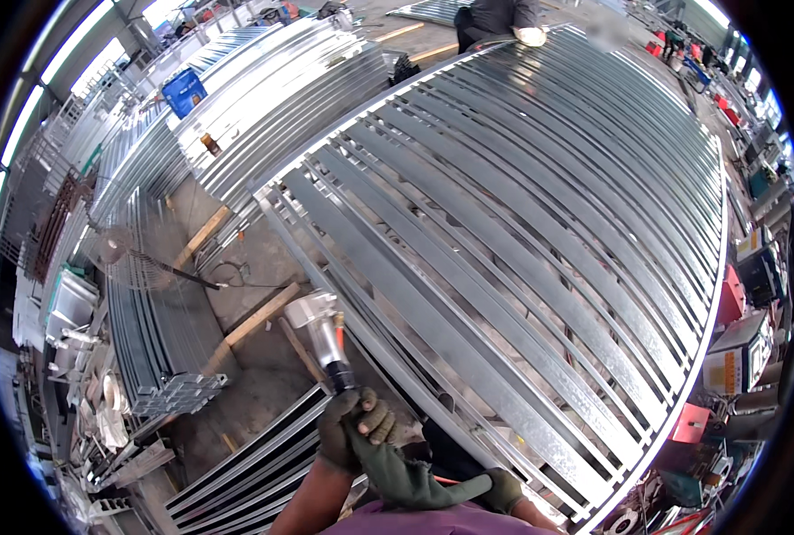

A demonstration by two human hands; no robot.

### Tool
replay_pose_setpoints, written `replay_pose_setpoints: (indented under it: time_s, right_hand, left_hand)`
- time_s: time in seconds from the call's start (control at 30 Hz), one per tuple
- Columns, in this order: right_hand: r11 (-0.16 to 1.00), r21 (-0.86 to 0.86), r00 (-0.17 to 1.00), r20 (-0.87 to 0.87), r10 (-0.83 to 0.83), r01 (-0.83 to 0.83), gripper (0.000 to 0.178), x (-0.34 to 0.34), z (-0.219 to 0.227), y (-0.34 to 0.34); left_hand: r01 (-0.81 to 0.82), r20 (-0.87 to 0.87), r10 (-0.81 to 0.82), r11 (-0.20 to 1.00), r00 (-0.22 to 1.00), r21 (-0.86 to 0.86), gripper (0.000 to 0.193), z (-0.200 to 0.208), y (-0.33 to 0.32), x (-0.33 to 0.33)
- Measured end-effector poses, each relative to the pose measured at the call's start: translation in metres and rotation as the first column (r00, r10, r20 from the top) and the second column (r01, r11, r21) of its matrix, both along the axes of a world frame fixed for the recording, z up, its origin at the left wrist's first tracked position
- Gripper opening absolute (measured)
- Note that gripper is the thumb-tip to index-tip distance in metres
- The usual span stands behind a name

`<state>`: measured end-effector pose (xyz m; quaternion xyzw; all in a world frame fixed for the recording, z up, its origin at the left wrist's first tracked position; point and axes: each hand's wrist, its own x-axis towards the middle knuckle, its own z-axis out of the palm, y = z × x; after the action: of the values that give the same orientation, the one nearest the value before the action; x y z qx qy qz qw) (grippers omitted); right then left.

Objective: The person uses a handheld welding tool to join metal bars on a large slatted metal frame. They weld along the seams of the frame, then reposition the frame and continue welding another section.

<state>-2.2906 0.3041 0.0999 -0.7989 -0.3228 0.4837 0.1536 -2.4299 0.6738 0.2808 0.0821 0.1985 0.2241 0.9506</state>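
Observation:
My left hand, in a dark grey-green work glove, is closed round the dark lower end of a handheld power tool. The tool has a blocky silver head, a silver body and an orange strip along one side, and it points up and away from me. A green cloth-like piece stretches from under this hand across my front. At its right end is my gloved right hand, which seems closed on the tapered tip; its fingers are partly hidden. Beside both hands lies a large slatted frame of galvanized metal bars.
Bundled metal profiles lie at left on wooden battens, near a wire-guarded fan. More long bars lie close by at lower left. A person bends at the frame's far edge. Boxy machines line the right side.

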Motion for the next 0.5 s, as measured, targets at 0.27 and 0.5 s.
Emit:
replay_pose_setpoints:
  time_s: [0.27, 0.5]
  right_hand:
    - [0.973, -0.042, 0.974, -0.006, -0.228, 0.227, 0.044, -0.011, -0.006, 0.015]
    - [0.906, -0.061, 0.908, 0.007, -0.419, 0.418, 0.045, -0.031, -0.005, 0.057]
  left_hand:
    - [0.276, -0.003, -0.276, 0.961, 0.961, -0.026, 0.028, 0.011, 0.008, 0.092]
    - [0.548, 0.014, -0.55, 0.831, 0.835, -0.093, 0.027, 0.002, 0.025, 0.15]
